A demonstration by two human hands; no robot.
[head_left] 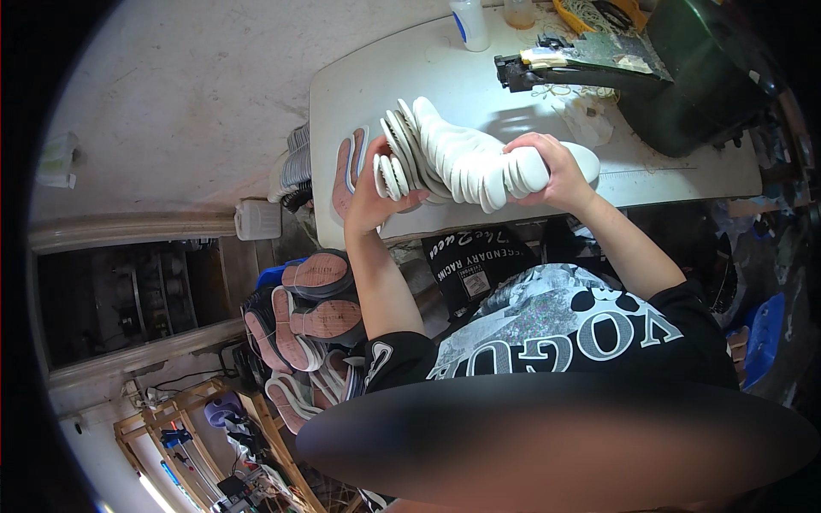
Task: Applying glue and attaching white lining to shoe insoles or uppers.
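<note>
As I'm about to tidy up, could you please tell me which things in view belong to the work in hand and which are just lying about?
In the work:
white soles, between left hand and right hand
pink-faced soles on the table, probably

Seemingly lying about:
white bottle
yellow tray
white plastic container

At least ten white soles (462, 158), overlapping too closely for an exact count; two hands, one left (373, 195), one right (558, 175); one table (410, 68); one green machine (697, 77); one yellow basket (575, 17); one white bottle (469, 26); one amber container (518, 13); one whitish tub (258, 220).
</note>
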